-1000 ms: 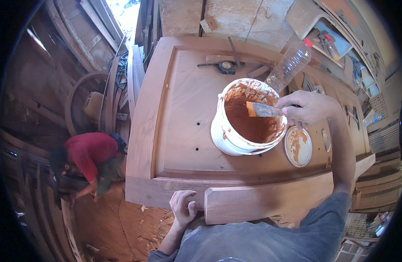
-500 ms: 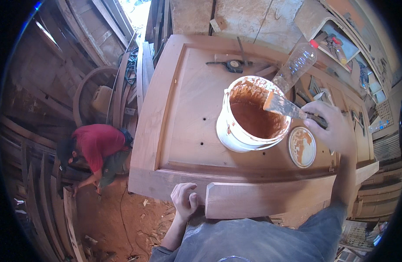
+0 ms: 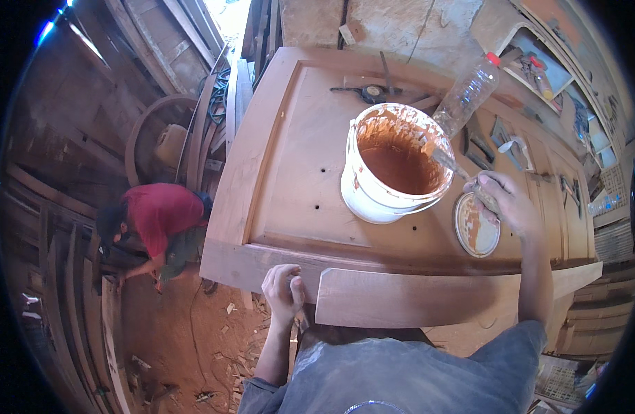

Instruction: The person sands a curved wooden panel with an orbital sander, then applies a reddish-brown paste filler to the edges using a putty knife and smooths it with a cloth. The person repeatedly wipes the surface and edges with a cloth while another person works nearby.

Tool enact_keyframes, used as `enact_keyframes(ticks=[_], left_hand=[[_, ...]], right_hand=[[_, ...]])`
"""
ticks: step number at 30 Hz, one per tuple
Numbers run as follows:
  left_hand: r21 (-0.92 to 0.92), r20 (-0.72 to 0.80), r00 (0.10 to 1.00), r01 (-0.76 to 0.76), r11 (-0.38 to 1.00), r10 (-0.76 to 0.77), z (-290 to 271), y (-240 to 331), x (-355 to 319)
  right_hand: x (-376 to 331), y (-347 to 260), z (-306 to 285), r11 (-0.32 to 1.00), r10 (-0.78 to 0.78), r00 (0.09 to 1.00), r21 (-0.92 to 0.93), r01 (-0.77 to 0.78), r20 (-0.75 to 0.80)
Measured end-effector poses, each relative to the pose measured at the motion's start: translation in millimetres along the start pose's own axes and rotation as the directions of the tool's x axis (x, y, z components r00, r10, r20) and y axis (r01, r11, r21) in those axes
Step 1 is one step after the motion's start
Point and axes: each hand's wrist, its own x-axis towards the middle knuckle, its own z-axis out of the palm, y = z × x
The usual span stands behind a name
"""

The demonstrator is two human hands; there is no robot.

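My right hand [image 3: 507, 196] is wrapped round the handle of a putty knife [image 3: 459, 165], whose blade is at the inner right wall of a white bucket [image 3: 369, 200]. Reddish-brown paste [image 3: 397, 165] lies in the bucket and coats its inner walls. Under my right hand, a round white lid [image 3: 477, 238] smeared with the same paste lies on a panelled wooden door [image 3: 297, 172]. My left hand [image 3: 284, 293] is by the door's near edge, fingers loosely curled with nothing visible in them. Just right of it, a wooden board [image 3: 414, 300] runs along that edge.
A clear plastic bottle [image 3: 469, 93] with a red cap stands behind the bucket, and a tape measure [image 3: 373, 93] lies farther back. Several hand tools [image 3: 514, 145] are on the right. At the left, a person in a red shirt [image 3: 165, 214] bends over some lumber.
The putty knife has come down from above the bucket to its inner right wall, the right hand turning with it. The left hand's fingers have shifted slightly. The whole view has moved a little.
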Motion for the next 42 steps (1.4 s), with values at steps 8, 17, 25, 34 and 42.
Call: enact_keyframes(ticks=[8, 17, 25, 34, 42], left_hand=[[-0.082, -0.082, 0.992, 0.09, 0.993, -0.097, 0, -1, -5], [-0.153, 0.115, 0.985, 0.149, 0.977, -0.132, -15, 9, 5], [-0.178, 0.26, 0.963, 0.114, 0.977, -0.065, -81, -19, 41], [-0.284, 0.703, 0.695, 0.086, 0.955, 0.147, -79, -29, 49], [-0.358, 0.797, 0.492, -0.083, 0.93, 0.351, -40, -12, 33]], right_hand=[[10, 29, 21, 0.938, -0.343, 0.938, -0.065, 0.34, -0.051], [16, 49, 75, 0.854, -0.504, 0.778, -0.346, 0.387, -0.375], [-63, 43, 136, 0.96, -0.242, 0.857, 0.018, 0.281, -0.454], [-179, 93, 319, 0.845, 0.234, 0.849, 0.531, 0.063, -0.474], [-153, 54, 348, 0.951, 0.037, 0.846, -0.241, -0.193, -0.532]])
